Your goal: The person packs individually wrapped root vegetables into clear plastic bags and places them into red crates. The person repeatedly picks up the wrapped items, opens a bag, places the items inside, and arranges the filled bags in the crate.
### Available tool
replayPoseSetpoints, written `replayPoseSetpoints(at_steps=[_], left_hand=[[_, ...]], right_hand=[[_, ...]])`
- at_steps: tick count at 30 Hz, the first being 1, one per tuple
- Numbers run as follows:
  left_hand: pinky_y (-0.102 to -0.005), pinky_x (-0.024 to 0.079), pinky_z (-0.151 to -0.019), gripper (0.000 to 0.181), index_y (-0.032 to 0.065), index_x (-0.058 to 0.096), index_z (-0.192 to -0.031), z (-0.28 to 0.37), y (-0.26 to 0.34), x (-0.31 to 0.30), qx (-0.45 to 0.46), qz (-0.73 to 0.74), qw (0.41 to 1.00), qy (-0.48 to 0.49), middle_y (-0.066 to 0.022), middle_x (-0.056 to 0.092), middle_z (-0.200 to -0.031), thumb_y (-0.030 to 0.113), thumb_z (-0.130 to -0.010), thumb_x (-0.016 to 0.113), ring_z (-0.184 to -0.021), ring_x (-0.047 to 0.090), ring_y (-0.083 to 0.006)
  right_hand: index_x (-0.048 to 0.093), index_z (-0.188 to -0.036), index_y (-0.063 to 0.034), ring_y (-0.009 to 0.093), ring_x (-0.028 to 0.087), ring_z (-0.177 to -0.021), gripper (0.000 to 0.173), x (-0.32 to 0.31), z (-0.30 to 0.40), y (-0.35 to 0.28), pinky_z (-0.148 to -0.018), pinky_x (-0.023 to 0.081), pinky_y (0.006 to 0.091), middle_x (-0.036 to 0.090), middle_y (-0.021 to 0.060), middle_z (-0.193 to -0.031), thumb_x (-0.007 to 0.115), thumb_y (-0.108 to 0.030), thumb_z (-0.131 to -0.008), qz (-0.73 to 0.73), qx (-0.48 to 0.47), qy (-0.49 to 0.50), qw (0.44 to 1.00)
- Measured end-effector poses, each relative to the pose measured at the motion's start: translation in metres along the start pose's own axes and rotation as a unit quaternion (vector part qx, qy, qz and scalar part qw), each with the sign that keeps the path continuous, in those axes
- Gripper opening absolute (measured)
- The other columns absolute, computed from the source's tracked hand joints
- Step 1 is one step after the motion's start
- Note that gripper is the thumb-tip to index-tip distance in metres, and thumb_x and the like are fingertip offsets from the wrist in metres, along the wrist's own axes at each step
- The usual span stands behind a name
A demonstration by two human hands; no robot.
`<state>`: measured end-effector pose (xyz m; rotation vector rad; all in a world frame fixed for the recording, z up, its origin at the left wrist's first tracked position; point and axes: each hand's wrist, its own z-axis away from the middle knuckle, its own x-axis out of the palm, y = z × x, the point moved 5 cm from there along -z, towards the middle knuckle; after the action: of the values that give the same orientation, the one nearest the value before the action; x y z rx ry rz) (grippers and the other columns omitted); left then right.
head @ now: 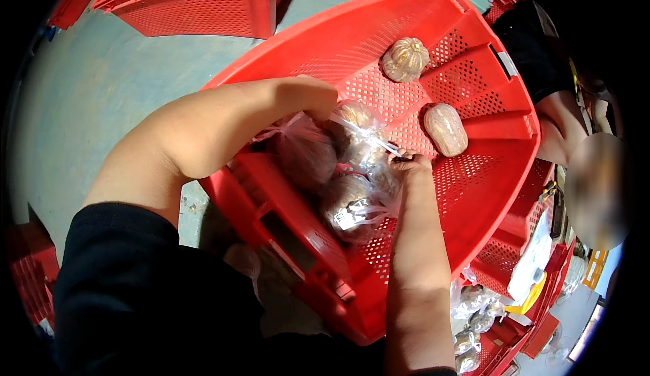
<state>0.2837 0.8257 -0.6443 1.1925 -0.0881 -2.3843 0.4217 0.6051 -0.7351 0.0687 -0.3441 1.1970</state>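
Observation:
A large red perforated plastic crate (355, 36) lies before me. My right hand (409, 163) grips the twisted white neck of a clear plastic bag (368, 137) holding pumpkins. My left hand (322, 101) reaches down at the far side of that bag; its fingers are hidden. Beside it sits a pinkish bag (304, 152) with a rounded item inside, in shadow. Nearer to me lies another bagged pumpkin (350, 196) with a white label. Two unbagged pumpkins rest towards the far right: one ribbed pumpkin (406, 58) with its stem up, and an oblong pumpkin (445, 130).
Another red crate (198, 15) stands on the grey floor (106, 91) at upper left. Several bagged pumpkins (472, 305) fill a spot at lower right, near a yellow object (530, 295). Past the crate's right rim, a person's bare leg (561, 122) shows.

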Motion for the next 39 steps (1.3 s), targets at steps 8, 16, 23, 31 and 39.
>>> replayPoseSetpoints(at_steps=[8,16,23,31,39], left_hand=[[-0.0303,0.046,-0.065,0.025,0.0098,0.067,-0.088,-0.018,0.015,-0.018,0.351,0.145,0.909,0.175,-0.0084,0.062,-0.078,0.023,-0.066,0.066,-0.071,0.059,-0.0208],[-0.037,0.045,-0.059,0.022,0.0047,0.056,-0.088,-0.019,0.056,-0.03,0.416,0.447,0.734,0.297,-0.0114,0.056,-0.074,0.007,-0.067,0.051,-0.065,0.055,-0.0259],[-0.0354,0.043,-0.047,0.025,0.0063,0.061,-0.094,-0.036,0.067,0.001,0.212,0.668,0.709,0.076,-0.0101,0.059,-0.077,0.014,-0.079,0.042,-0.058,0.054,-0.0194],[-0.0338,0.048,-0.062,0.019,0.0122,0.065,-0.079,-0.035,0.056,-0.012,0.133,-0.019,0.98,0.147,-0.0104,0.062,-0.074,0.008,-0.066,0.052,-0.071,0.06,-0.021],[-0.0382,0.047,-0.07,0.019,0.0094,0.064,-0.082,0.015,0.077,-0.003,0.211,-0.02,0.977,-0.018,-0.0119,0.062,-0.083,0.006,-0.067,0.052,-0.078,0.06,-0.0277]], right_hand=[[0.053,-0.085,-0.0073,0.023,0.052,-0.062,0.013,0.048,0.027,-0.044,-0.054,0.047,0.031,0.054,0.0081,-0.072,0.044,-0.008,-0.076,0.062,-0.212,-0.253,0.942],[0.024,-0.138,-0.0072,0.014,0.058,-0.083,0.066,0.089,0.109,0.04,-0.063,0.048,0.0213,0.054,0.0128,-0.115,0.048,0.005,-0.077,0.382,-0.271,-0.36,0.807],[0.035,-0.132,-0.0058,0.011,0.056,-0.079,0.056,0.081,0.094,0.05,-0.06,0.046,0.018,0.056,0.0066,-0.104,0.055,-0.006,-0.08,0.406,-0.265,-0.368,0.793],[0.051,-0.088,0.0036,0.028,0.056,-0.078,0.009,0.044,0.031,-0.031,-0.075,0.051,0.0385,0.055,0.0142,-0.08,0.049,-0.004,-0.084,-0.014,-0.045,-0.196,0.979],[0.045,-0.113,-0.0065,0.042,0.041,-0.113,0.03,0.045,0.034,-0.001,-0.094,0.037,0.0532,0.037,0.0211,-0.124,0.049,-0.005,-0.083,-0.041,-0.18,-0.185,0.965]])
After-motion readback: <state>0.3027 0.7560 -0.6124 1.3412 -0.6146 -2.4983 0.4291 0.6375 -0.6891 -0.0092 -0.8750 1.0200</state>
